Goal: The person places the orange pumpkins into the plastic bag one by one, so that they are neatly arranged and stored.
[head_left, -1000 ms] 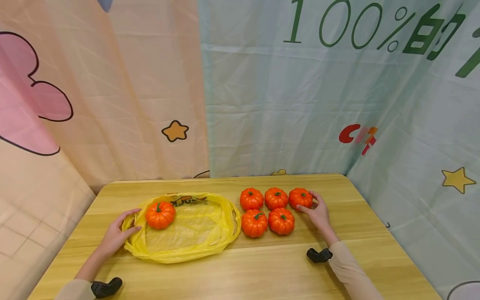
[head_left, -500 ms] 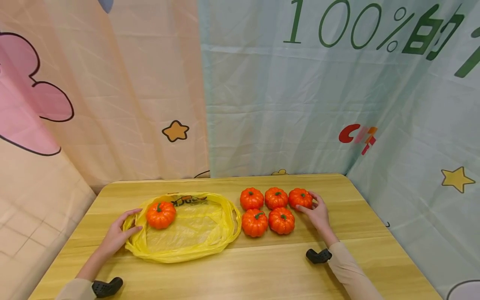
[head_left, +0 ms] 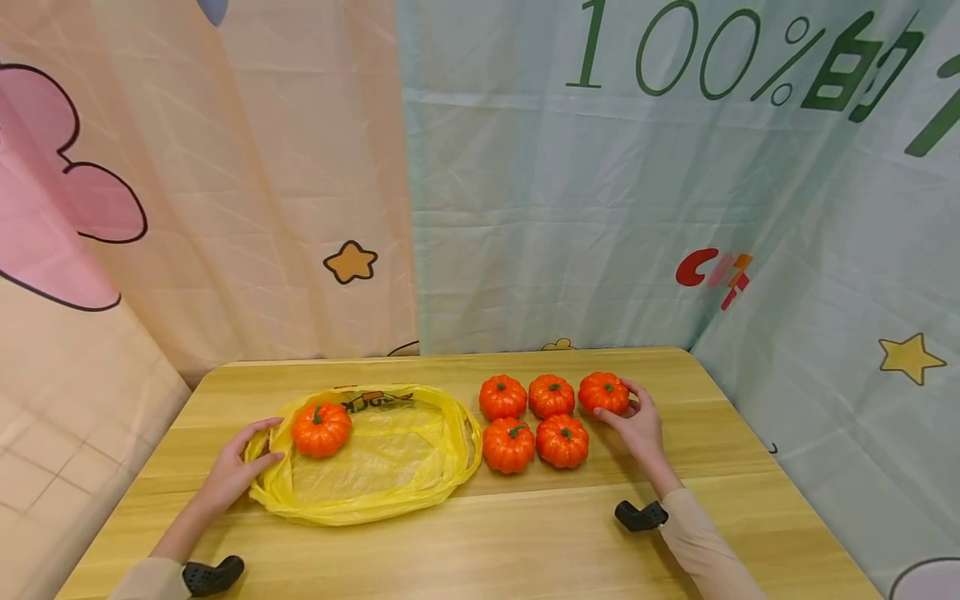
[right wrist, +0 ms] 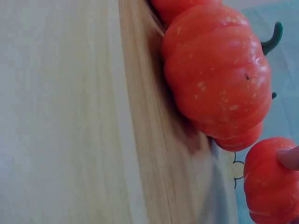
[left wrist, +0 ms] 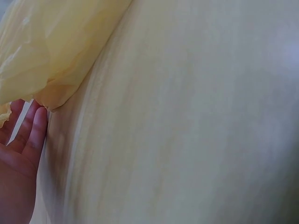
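My left hand (head_left: 238,461) holds the left rim of a yellow plastic bag (head_left: 375,510), its thumb and fingers set apart on the film. In the left wrist view its fingertips go partly behind the bag (left wrist: 56,51). One small orange pumpkin (head_left: 321,430) with a green stem sits inside the bag's left end. At the right, my right hand (head_left: 640,423) grips another small pumpkin (head_left: 603,392) between thumb and fingers. The right wrist view shows the thumb pressed against this gripped pumpkin (right wrist: 268,186), which stands a little above the table.
Several more orange pumpkins stand in two close rows between bag and right hand, among them a front one (head_left: 562,442) and a back one (head_left: 503,397). The wooden table (head_left: 510,542) ends at printed curtains (head_left: 555,208) behind and at the sides.
My right hand has raised the back-right pumpkin slightly and shifted it a touch to the right. The left hand, the bag and the other pumpkins stay where they were.
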`<action>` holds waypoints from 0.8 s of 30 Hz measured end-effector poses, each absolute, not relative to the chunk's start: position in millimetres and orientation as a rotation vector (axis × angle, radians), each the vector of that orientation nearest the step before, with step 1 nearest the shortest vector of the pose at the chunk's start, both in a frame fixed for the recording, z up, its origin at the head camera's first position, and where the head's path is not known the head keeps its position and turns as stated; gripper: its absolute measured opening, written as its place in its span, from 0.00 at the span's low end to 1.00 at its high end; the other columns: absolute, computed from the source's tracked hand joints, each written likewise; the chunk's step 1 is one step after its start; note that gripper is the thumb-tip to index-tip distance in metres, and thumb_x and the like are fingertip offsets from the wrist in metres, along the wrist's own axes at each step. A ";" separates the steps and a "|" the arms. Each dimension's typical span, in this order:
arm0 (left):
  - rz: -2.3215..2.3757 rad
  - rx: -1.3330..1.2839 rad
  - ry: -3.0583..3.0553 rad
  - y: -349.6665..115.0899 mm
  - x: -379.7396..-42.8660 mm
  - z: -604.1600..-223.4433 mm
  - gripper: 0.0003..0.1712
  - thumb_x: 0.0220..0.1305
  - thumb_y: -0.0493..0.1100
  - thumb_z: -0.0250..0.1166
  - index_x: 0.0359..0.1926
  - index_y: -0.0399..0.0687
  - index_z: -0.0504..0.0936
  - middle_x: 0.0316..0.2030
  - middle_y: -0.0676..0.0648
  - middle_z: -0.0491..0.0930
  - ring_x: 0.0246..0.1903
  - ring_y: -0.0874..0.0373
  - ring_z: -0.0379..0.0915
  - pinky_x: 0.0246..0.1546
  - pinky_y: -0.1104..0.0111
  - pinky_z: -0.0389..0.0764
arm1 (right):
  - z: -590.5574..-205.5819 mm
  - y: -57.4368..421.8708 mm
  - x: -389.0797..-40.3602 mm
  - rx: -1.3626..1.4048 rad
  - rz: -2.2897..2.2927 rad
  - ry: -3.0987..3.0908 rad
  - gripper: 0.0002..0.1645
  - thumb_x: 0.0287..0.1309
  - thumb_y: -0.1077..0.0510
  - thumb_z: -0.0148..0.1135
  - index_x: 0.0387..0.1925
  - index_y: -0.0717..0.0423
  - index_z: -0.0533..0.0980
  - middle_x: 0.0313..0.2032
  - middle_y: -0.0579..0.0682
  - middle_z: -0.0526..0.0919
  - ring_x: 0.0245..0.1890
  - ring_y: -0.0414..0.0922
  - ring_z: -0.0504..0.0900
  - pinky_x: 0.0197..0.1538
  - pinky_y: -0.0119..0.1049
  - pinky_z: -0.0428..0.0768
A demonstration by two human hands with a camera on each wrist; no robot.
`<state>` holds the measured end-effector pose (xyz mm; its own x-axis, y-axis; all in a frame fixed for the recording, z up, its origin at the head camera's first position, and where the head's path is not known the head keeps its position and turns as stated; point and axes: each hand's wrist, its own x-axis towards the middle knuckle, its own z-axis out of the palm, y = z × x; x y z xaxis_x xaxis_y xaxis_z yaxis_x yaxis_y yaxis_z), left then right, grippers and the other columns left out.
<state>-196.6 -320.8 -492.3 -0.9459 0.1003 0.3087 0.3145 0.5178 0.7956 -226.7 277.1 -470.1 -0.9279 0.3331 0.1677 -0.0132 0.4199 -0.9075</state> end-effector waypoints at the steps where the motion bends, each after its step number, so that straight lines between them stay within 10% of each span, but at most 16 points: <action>1: -1.399 -0.349 -2.536 -321.0 -196.5 -492.8 0.28 0.64 0.38 0.63 0.62 0.36 0.68 0.55 0.72 0.65 0.52 0.93 0.48 0.49 0.95 0.52 | -468.6 276.3 -225.5 -0.264 1.499 -2.356 0.43 0.49 0.62 0.72 0.66 0.60 0.63 0.65 0.60 0.66 0.54 0.55 0.71 0.44 0.16 0.66; 8: -1.403 -0.349 -2.527 -321.6 -197.8 -495.4 0.28 0.63 0.37 0.63 0.62 0.33 0.67 0.53 0.78 0.62 0.52 0.93 0.47 0.49 0.95 0.51 | -458.2 270.4 -218.0 -0.213 1.480 -2.348 0.44 0.48 0.61 0.73 0.66 0.59 0.63 0.65 0.60 0.65 0.55 0.55 0.72 0.45 0.15 0.66; 16: -1.412 -0.377 -2.497 -321.6 -199.5 -495.2 0.27 0.63 0.35 0.63 0.61 0.30 0.67 0.51 0.82 0.60 0.52 0.94 0.49 0.49 0.95 0.53 | -440.8 261.1 -209.9 -0.139 1.492 -2.286 0.44 0.48 0.61 0.74 0.65 0.60 0.64 0.64 0.60 0.65 0.57 0.55 0.70 0.62 0.43 0.69; 24: -1.422 -0.363 -2.505 -321.0 -198.2 -495.7 0.27 0.63 0.36 0.62 0.61 0.31 0.67 0.51 0.82 0.60 0.52 0.93 0.48 0.49 0.95 0.52 | -412.4 237.3 -193.1 -0.044 1.437 -2.179 0.42 0.45 0.67 0.73 0.63 0.65 0.66 0.61 0.63 0.69 0.56 0.56 0.72 0.51 0.11 0.64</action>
